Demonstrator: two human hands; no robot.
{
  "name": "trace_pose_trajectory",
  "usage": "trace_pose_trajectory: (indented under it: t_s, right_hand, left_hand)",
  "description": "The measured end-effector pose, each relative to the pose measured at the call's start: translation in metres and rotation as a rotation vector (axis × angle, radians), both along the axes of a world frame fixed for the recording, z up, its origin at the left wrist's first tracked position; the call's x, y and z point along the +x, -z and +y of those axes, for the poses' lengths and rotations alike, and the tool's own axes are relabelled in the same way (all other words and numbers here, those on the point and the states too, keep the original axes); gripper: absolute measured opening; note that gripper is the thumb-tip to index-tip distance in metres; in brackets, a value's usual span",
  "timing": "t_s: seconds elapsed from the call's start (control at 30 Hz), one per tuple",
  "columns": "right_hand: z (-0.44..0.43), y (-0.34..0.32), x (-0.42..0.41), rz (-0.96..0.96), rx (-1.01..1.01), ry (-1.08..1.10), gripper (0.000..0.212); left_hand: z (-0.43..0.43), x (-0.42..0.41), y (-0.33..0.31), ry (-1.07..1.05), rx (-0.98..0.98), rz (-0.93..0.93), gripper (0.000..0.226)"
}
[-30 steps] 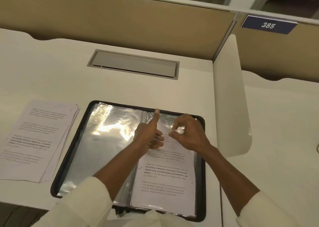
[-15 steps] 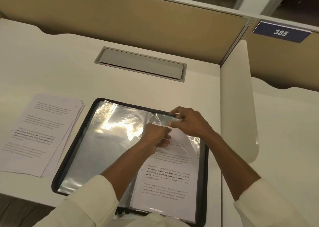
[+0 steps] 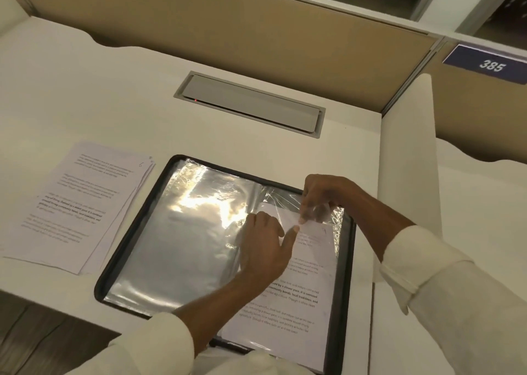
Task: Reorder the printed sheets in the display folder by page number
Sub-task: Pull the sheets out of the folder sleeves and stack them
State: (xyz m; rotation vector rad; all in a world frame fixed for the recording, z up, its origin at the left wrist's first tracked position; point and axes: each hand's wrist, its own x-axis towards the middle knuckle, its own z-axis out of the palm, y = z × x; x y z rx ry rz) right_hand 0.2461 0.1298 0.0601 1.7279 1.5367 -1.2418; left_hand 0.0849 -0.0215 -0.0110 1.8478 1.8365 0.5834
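A black-edged display folder (image 3: 134, 232) lies open on the desk, its left side showing shiny empty plastic sleeves (image 3: 176, 249). On its right side a printed sheet (image 3: 293, 297) sits in a clear sleeve. My left hand (image 3: 265, 249) rests on that sheet near its top, thumb stretched toward the sheet's upper edge. My right hand (image 3: 319, 198) pinches the top of the clear sleeve just above it. A stack of loose printed sheets (image 3: 71, 203) lies left of the folder.
A grey cable hatch (image 3: 251, 106) is set into the desk behind the folder. A white divider panel (image 3: 407, 175) stands close on the right. A tan partition (image 3: 228, 29) runs along the back, with a blue sign "385" (image 3: 490, 65).
My right hand has dropped from the folder's top edge onto the sleeve's opening. My left hand has slid a little lower on the sheet. The camera has tilted and shifted.
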Motion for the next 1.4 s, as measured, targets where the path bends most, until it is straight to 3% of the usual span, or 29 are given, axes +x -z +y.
trace_pose_trajectory:
  t_s: [0.1, 0.27, 0.43, 0.73, 0.93, 1.03, 1.2, 1.3, 1.4]
  right_hand:
    - [0.002, 0.002, 0.001, -0.019, -0.076, -0.016, 0.042]
    - [-0.001, 0.011, 0.002, -0.057, -0.042, -0.096, 0.027]
    - [0.013, 0.005, 0.021, -0.118, 0.23, -0.084, 0.023]
    - [0.056, 0.008, 0.062, -0.235, 0.565, -0.09, 0.039]
    - [0.067, -0.019, 0.075, -0.339, 1.025, 0.088, 0.025]
    - [0.072, -0.042, 0.081, -0.309, 1.258, 0.199, 0.013]
    - [0.076, -0.092, 0.082, -0.211, 1.63, 0.292, 0.02]
    - [0.068, -0.118, 0.074, -0.071, 1.786, 0.218, 0.032]
    - [0.05, -0.137, 0.057, 0.158, 1.88, 0.097, 0.028]
  left_hand:
    - [-0.018, -0.017, 0.024, 0.104, 0.051, 0.129, 0.05]
    - [-0.047, -0.033, 0.036, 0.227, 0.018, 0.178, 0.087]
    - [-0.067, -0.035, 0.04, 0.288, 0.067, 0.124, 0.109]
    - [-0.073, -0.041, 0.041, 0.377, 0.193, 0.199, 0.106]
    - [-0.073, -0.041, 0.041, 0.395, 0.172, 0.243, 0.103]
    - [-0.073, -0.042, 0.042, 0.402, 0.154, 0.261, 0.102]
    - [-0.072, -0.042, 0.042, 0.407, 0.096, 0.256, 0.1]
    - [-0.063, -0.043, 0.033, 0.4, 0.01, 0.242, 0.088]
    - [-0.042, -0.052, 0.019, 0.338, -0.041, 0.125, 0.066]
